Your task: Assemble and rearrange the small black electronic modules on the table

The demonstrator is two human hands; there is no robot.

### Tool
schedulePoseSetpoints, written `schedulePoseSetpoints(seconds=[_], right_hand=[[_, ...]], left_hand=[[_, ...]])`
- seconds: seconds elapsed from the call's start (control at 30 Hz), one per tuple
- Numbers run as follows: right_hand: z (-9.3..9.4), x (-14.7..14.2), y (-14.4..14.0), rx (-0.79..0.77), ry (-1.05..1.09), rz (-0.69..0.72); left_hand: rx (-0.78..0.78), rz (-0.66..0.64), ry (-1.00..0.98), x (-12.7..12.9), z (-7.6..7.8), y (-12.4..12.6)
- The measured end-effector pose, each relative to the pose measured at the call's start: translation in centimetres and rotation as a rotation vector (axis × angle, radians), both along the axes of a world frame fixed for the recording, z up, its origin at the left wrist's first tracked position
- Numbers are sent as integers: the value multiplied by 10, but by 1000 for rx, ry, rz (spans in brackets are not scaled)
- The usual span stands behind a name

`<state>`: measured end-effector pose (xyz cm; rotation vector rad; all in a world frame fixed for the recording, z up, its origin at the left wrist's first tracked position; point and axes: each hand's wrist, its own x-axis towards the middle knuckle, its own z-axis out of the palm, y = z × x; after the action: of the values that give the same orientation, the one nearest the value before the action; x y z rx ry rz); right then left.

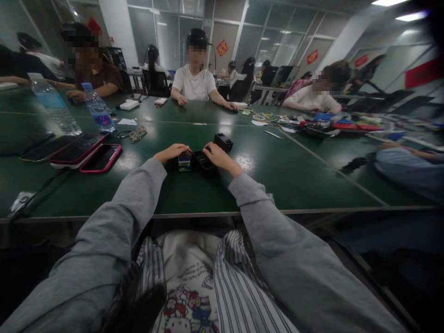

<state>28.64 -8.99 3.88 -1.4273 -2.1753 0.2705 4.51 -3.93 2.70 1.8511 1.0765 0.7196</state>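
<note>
Two hands rest on my bench: left hand (172,152) fingers curl over a coloured block (184,162). Right hand (218,157) fingers press a black tray (204,164); another black box (223,141) sits just beyond them.

Phones (85,155), water bottles (99,111), perhaps glasses (138,134), green table (277,180)

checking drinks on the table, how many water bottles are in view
2, both on the green table at far left: a larger clear bottle near the edge of view, and a smaller blue-capped bottle to its right, behind the phones. Others may be hidden behind people.
</note>
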Motion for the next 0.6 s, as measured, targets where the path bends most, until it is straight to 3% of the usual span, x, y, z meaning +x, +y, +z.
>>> schedulePoseSetpoints(seconds=[0.6], right_hand=[[0,0,1,-6,1,0]], left_hand=[[7,10,10,2,6,-8]])
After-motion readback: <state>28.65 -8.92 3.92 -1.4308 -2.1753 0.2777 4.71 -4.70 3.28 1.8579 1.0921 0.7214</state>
